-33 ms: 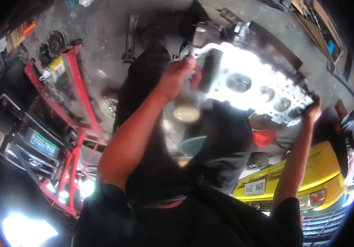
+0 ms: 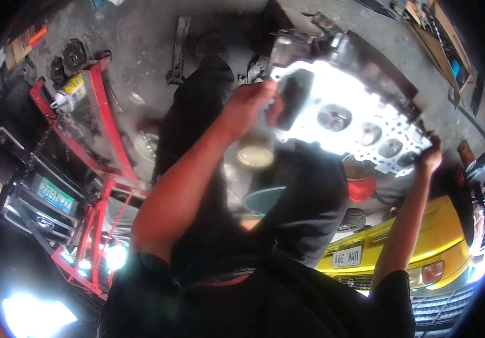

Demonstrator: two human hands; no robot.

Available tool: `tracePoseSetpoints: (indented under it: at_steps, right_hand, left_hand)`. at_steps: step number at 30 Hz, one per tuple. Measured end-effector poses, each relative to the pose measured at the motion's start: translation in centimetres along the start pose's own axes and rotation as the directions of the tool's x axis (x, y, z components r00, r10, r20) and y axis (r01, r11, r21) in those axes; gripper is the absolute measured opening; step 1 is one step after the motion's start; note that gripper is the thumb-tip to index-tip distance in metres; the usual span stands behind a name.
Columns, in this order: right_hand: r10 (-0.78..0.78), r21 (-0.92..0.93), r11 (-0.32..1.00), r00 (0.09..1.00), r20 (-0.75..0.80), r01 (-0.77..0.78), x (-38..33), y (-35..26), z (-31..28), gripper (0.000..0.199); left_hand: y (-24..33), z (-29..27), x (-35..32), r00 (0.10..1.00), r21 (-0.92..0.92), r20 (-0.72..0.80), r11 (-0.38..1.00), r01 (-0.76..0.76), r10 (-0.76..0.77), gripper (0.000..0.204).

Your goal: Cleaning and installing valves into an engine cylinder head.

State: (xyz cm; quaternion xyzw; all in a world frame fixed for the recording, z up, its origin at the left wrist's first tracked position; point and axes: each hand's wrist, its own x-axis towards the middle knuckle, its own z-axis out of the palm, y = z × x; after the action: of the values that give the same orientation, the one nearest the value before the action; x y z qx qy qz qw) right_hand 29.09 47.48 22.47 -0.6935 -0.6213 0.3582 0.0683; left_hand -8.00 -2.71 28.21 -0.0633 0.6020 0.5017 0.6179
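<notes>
An engine cylinder head (image 2: 352, 127), its machined face turned toward me and glaring white in the light, is held up over my legs. Round combustion chambers run along that face in a row, with a dark opening at its left end. My left hand (image 2: 249, 110) grips the left end, the thumb over the edge and the other fingers partly hidden. At the far right end, my right hand (image 2: 432, 156) is closed around the corner. Darker metal parts (image 2: 293, 48) stick up along the upper side of the head.
On the left stands a red metal frame (image 2: 107, 115), with a yellow-and-white bottle (image 2: 72, 93) beside it. A dark vehicle (image 2: 45, 205) is at the left, a yellow car (image 2: 434, 231) at the lower right. Cardboard (image 2: 428, 45) lies upper right; a round pan (image 2: 262, 200) sits between my legs.
The cylinder head and both hands have shifted very slightly to the right in view. My grip at both ends looks the same.
</notes>
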Motion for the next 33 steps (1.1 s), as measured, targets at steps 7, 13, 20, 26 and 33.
tracePoseSetpoints:
  at_steps: [7, 13, 20, 26, 33]
  right_hand:
    - [0.11, 0.223, 0.968, 0.993, 0.036, -0.115, -0.2, -1.9, -2.0, 0.031]
    - [0.031, 0.197, 0.98, 0.996, -0.084, -0.014, -1.7, -3.9, -1.3, 0.042]
    - [0.009, 0.175, 0.985, 1.0, 0.018, -0.012, -2.6, -3.8, -1.7, 0.05]
    - [-0.006, 0.228, 0.974, 1.0, 0.021, 0.001, -4.7, -2.6, -1.4, 0.049]
    - [-0.078, 0.281, 0.958, 0.996, 0.049, 0.061, -5.4, -1.7, -1.6, 0.049]
  left_hand:
    - [2.3, -3.2, 0.9, 0.962, 0.138, 0.269, 0.99, 0.008, -0.045, 0.05]
    - [4.0, -3.6, 1.1, 0.976, 0.073, 0.209, 0.994, -0.08, 0.064, 0.032]
    - [3.1, -2.5, 0.5, 0.988, 0.181, 0.12, 0.976, -0.118, 0.097, 0.027]
    - [-0.1, -1.5, -0.7, 0.984, -0.063, 0.136, 0.992, -0.106, 0.114, 0.036]
    - [-2.6, 0.7, -2.1, 0.953, -0.078, -0.084, 0.951, -0.299, 0.292, 0.031]
